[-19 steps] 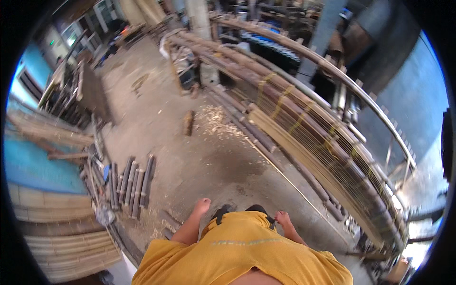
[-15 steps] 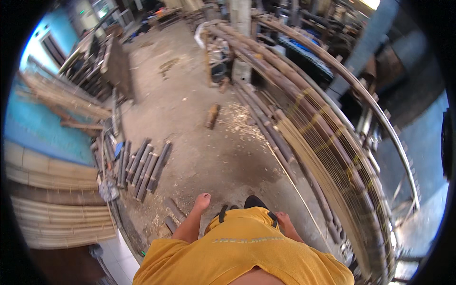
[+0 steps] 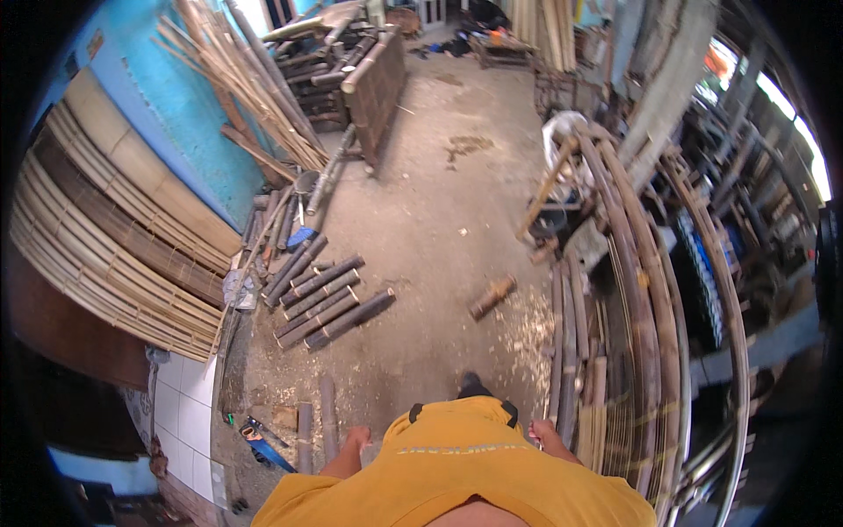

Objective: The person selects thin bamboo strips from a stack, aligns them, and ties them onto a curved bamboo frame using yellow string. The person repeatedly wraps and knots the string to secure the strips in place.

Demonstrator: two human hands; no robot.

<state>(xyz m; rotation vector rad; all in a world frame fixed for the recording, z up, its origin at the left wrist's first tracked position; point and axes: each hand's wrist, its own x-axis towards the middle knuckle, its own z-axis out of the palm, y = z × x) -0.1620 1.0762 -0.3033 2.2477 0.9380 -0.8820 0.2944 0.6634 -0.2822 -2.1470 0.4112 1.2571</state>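
Note:
My left hand hangs low at my left side, close to two dark bamboo lengths on the floor. Its fingers are too small and foreshortened to read, and I see nothing in it. At my right side my right hand is curled; whatever it may hold is hidden. Long dark bamboo poles lie just beyond it. A short bamboo piece rests alone on the floor ahead, beside scattered pale wood shavings.
Several cut bamboo lengths lie at left. Near my left lies a blue saw beside white tiles. Bamboo blinds line the left wall. A brown panel stands ahead. Long raised poles flank my right.
My view has swung left and up. More of the left wall, the blue saw and the far floor shows. Both my hands remain low at my sides and appear lower in the picture.

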